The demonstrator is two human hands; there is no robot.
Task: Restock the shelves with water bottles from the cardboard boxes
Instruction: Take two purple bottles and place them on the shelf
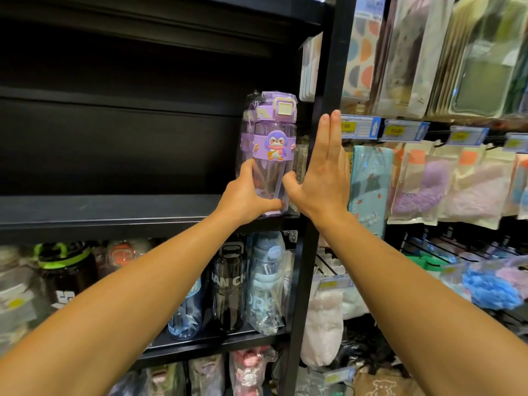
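Observation:
A purple water bottle (270, 144) with a penguin badge, wrapped in clear plastic, stands upright at the right end of a black shelf (114, 212). My left hand (248, 195) grips its lower part, fingers curled round the base. My right hand (323, 172) is flat with straight fingers pointing up, right beside the bottle against the black upright post (328, 81); its thumb touches the bottle's side. No cardboard box is in view.
The shelf below holds several bottles, among them a black one (230, 290) and a pale blue one (267, 281). Right of the post hang packaged goods (423, 52) with price tags (360, 127). The rest of the black shelf is bare.

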